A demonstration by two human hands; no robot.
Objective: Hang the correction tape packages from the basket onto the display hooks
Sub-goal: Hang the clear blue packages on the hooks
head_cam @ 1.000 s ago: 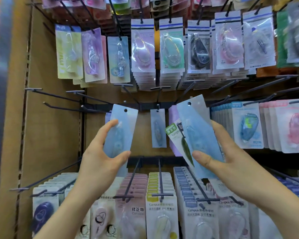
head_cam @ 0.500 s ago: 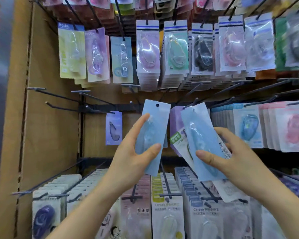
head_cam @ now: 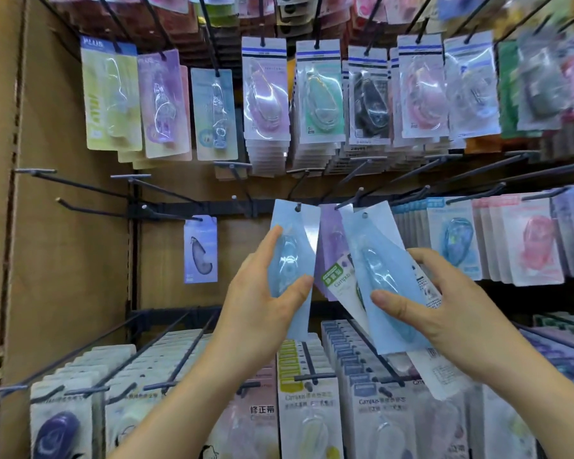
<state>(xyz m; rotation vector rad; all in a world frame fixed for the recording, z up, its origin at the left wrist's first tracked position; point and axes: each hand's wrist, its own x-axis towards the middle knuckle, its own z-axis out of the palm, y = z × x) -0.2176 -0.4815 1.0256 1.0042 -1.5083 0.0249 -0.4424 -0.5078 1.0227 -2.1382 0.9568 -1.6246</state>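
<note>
2 grips [head_cam: 262,309] [head_cam: 444,313], 2 lt-blue tape pkgs [head_cam: 289,260] [head_cam: 378,260] in front, 1 lone purple pkg [head_cam: 200,250].

Two hands are showing, each with its forearm. The left hand [head_cam: 262,306] and right hand [head_cam: 444,316] are appearing bare. The left forearm [head_cam: 179,405] and right forearm [head_cam: 531,392] are likewise showing bare skin from wrist to the frame's lower edge. Fingers are presenting as slender and smooth. The right thumbnail [head_cam: 380,297] is showing as short-trimmed with a plain, natural surface; the other nails are facing away or blurring too much to judge. Fine creases are showing across the thumb knuckles. Both forearms are looking broader toward the frame edge under the wide-angle lens.
</note>
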